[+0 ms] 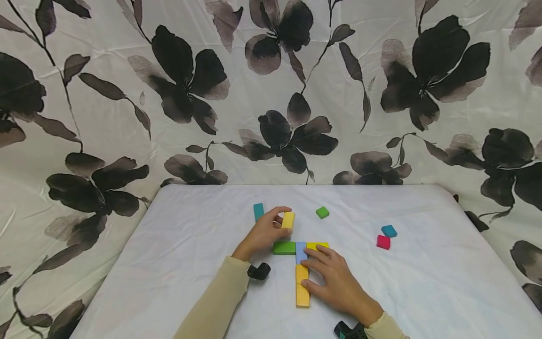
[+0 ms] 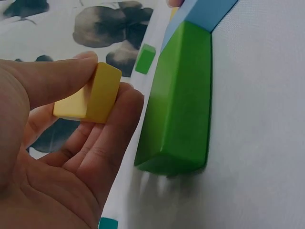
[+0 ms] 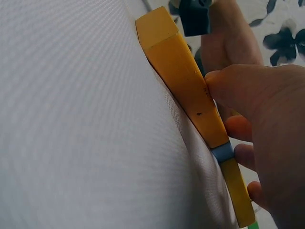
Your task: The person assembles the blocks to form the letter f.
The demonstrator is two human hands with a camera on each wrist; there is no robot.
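Observation:
My left hand (image 1: 267,230) pinches a yellow block (image 1: 288,220) between thumb and fingers, raised off the table in the left wrist view. In front of it, a green block (image 1: 284,248), a light blue block (image 1: 300,253) and a yellow block (image 1: 317,245) form a row. A longer orange-yellow block (image 1: 302,294) extends from the blue one toward me, making a T shape. My right hand (image 1: 336,282) rests against these blocks from the right. In the right wrist view its thumb touches the orange-yellow block (image 3: 188,88), with other fingertips along the blue and yellow blocks.
A teal block (image 1: 258,212) lies just behind my left hand. Farther back sits a small green block (image 1: 322,213). To the right are a blue block (image 1: 389,230) and a red block (image 1: 383,242). A white cloth (image 1: 203,226) covers the table, with a floral curtain (image 1: 364,132) behind.

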